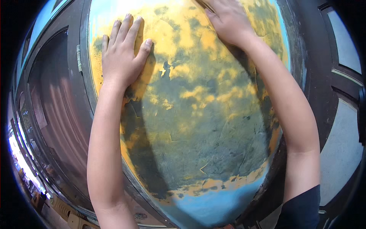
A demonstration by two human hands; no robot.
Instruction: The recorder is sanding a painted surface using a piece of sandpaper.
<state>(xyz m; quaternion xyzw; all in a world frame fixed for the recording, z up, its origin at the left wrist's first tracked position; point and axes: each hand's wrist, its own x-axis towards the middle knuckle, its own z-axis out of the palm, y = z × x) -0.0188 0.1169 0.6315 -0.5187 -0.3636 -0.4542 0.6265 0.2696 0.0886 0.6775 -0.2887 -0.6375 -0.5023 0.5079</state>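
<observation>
My left hand (122, 57) lies flat with fingers spread on the upper left of an upright panel (198, 141). It holds nothing. The panel's surface is patchy, yellow over dull grey-green, with chips, fine cracks and a light blue band along its lower end. My right hand (230, 23) is against the panel's upper right, its arm reaching up from the lower right. The picture's top edge cuts off most of its fingers, and the thumb points left. Whether anything is under that hand is hidden.
Dark brown wooden framing runs down both sides of the panel, with a metal hinge (79, 58) at left. Beyond it is a brown curtain (66, 110) behind a dark frame. Pale panels (341, 133) in dark framing stand at right. A tan plastic chair (63, 208) sits lower left.
</observation>
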